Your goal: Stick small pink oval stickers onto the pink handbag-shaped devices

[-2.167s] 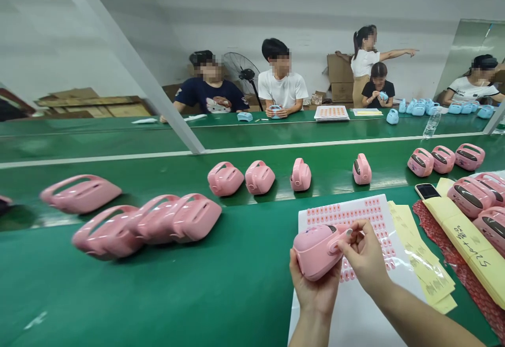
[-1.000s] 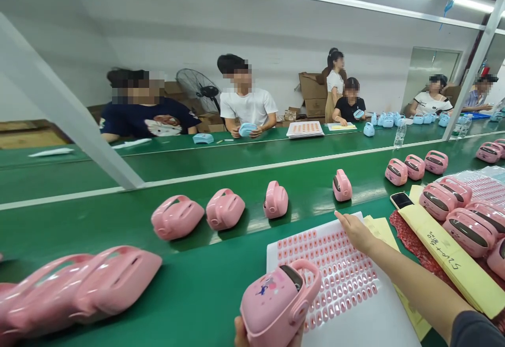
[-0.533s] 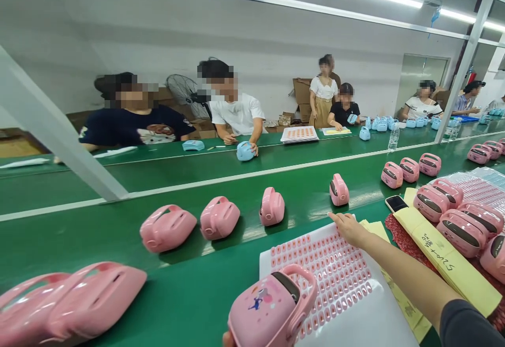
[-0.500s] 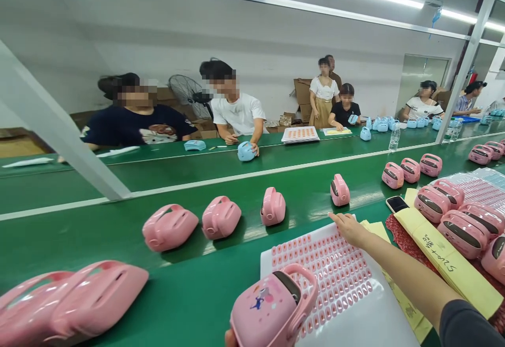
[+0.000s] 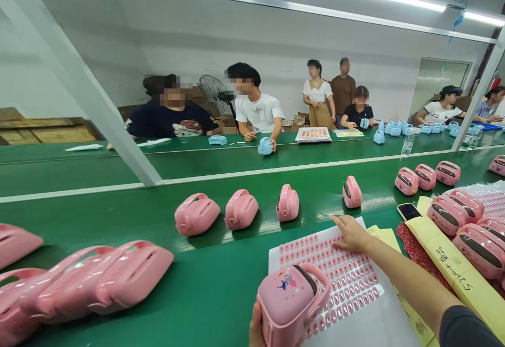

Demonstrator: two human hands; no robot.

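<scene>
Two bare hands at work about a sticker sheet (image 5: pixel 347 291), the landmark for all positions given here. The left hand (image 5: pixel 256 324), mostly hidden, has its visible fingers clamped on the side of a pink handled device (image 5: pixel 284 305). This device is held over the sheet's near left part, its printed face tilted upward, its dark window and its handle towards the sheet's middle; contact with the sheet cannot be judged. The right hand (image 5: pixel 352 234) lies over the sheet's far portion, palm down, its fingertips apart; whether a sticker adheres to them cannot be told.

Left of the sheet, on the green work surface (image 5: pixel 221 294), is an overlapping row of pink devices (image 5: pixel 134 273). Beyond its far edge stand four spaced pink units (image 5: pixel 288 202), two of them farther left. Just right of it, partly under the right forearm, are yellow paper sheets (image 5: pixel 386 237); farther right come red bubble wrap (image 5: pixel 417 247), a folded yellow paper (image 5: pixel 453 269) with handwriting and a mobile phone (image 5: pixel 409 211). Well beyond the sheet, a seated co-worker in a white T-shirt (image 5: pixel 258 112) has one hand on a light-blue device (image 5: pixel 265 146).
</scene>
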